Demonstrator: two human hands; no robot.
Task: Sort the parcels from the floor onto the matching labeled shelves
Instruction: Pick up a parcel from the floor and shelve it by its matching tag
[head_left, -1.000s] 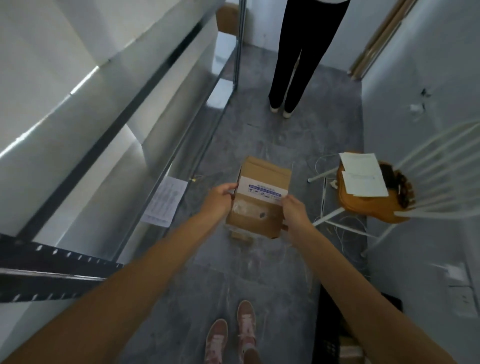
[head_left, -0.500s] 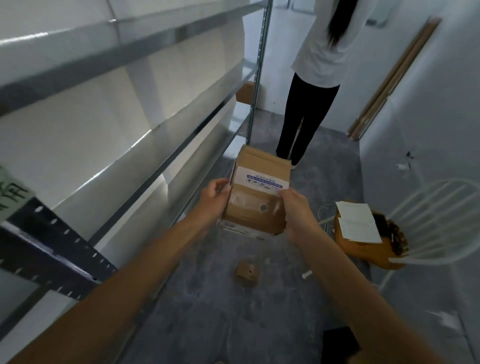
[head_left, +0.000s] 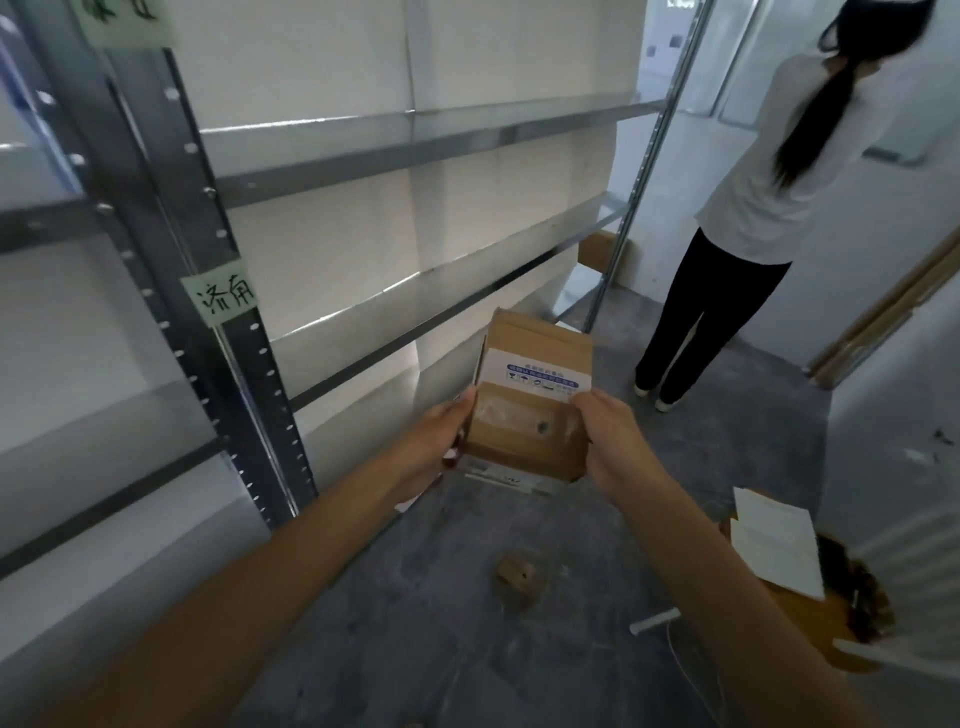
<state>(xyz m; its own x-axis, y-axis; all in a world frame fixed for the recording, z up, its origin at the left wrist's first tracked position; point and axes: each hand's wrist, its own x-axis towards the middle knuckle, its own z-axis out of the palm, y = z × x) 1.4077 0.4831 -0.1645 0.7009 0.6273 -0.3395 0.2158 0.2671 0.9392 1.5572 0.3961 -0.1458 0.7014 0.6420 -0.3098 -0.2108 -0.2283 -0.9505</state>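
I hold a brown cardboard parcel (head_left: 530, 415) with a white and blue label on its top, at about waist height in front of me. My left hand (head_left: 441, 441) grips its left side and my right hand (head_left: 610, 441) grips its right side. A metal shelving rack (head_left: 395, 312) stands to my left, with a green handwritten label (head_left: 221, 299) stuck on its upright post and another green label (head_left: 124, 18) higher up. A small brown parcel (head_left: 519, 571) lies on the grey floor below my hands. Another cardboard box (head_left: 597, 252) sits at the rack's far end.
A person in a white top and black trousers (head_left: 727, 234) stands at the far right with their back to me. A white chair (head_left: 909, 571) at the lower right carries papers (head_left: 776, 543) on its orange seat. Wooden strips (head_left: 893, 317) lean against the right wall.
My view has lifted from the floor to the rack. Both hands have raised the parcel, and the small parcel on the floor has come into sight beneath it.
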